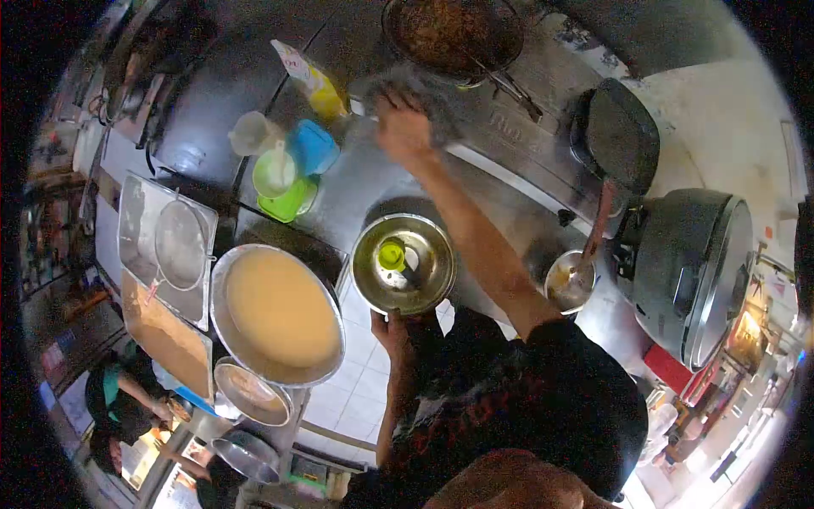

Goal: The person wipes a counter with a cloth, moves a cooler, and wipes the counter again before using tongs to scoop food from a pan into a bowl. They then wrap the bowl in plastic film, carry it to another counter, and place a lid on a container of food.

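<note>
A: How is the metal bowl (370, 276) held?
B: Its near rim is gripped by the left hand (392, 332), and it is kept beside the counter's front edge, close to the torso. A yellow-green cup (392, 254) is seen inside, with something white and something dark beside it (too small to be named).
A: And the right hand (404, 127)?
B: It is stretched far over the counter (373, 182), palm down, against a dark grey patch. Whether anything is grasped there cannot be told, as that spot is blurred.
A: What is found around it?
B: A yellow pouch (320, 92) is placed just to its left, with a blue container (314, 148) and a green container (287, 204) nearer the body. Beyond the hand, a pan (441, 38) of brown food is seen.
A: Farther out?
B: On the left, a large basin (284, 314) is filled with tan liquid, and a sieve (180, 246) is rested on a metal tray (136, 199). On the right, a small pot (560, 293) is set near a large lidded cooker (670, 263). At lower left, another person (127, 394) is seen.
</note>
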A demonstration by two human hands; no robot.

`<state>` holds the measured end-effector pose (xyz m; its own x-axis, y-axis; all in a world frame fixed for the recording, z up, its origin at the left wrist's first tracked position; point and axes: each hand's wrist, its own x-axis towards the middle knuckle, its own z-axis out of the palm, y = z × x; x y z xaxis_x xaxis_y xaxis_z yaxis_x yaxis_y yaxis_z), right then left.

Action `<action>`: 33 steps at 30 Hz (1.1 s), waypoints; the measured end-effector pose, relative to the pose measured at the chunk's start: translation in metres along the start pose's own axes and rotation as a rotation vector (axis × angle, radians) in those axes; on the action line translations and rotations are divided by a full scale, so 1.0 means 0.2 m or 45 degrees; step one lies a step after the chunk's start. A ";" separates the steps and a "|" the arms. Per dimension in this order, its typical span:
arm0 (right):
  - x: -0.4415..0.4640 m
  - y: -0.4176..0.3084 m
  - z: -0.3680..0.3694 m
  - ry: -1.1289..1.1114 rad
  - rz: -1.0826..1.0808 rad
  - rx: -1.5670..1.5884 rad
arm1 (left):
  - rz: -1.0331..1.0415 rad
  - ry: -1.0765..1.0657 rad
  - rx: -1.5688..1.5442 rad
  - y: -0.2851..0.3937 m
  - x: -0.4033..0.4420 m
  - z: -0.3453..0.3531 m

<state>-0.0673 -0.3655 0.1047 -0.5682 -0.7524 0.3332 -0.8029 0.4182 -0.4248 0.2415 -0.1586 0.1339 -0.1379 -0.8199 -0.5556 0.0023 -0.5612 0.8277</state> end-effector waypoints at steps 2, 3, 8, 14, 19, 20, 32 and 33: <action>0.21 -0.04 0.14 -0.176 -0.007 0.161 | 0.044 0.016 0.039 0.01 0.01 0.01; 0.30 -0.02 0.22 -0.269 -0.021 0.190 | -0.020 -0.002 -0.047 0.02 0.01 0.02; 0.09 0.16 -0.08 -0.216 -0.174 0.199 | -0.041 -0.003 0.035 -0.01 0.10 0.01; -0.63 0.66 -0.65 -0.065 0.359 0.006 | 0.019 -0.035 0.035 -0.01 0.20 -0.02; -0.44 0.44 -0.34 0.091 0.200 -0.133 | 0.010 -0.015 -0.101 0.01 0.25 -0.03; -0.32 0.31 -0.24 0.035 0.160 -0.149 | 0.031 -0.043 -0.064 -0.16 0.30 -0.14; -0.41 0.48 -0.53 -0.220 0.332 -0.006 | 0.060 -0.173 -0.234 -0.13 0.33 -0.11; -0.46 0.59 -0.57 -0.277 0.491 -0.053 | -0.012 -0.191 -0.211 -0.19 0.36 -0.17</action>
<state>-0.1303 -0.1890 0.1191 -0.7799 -0.6252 -0.0299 -0.5488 0.7059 -0.4478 0.2651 -0.2004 0.0589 -0.2842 -0.7955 -0.5352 0.1614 -0.5900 0.7911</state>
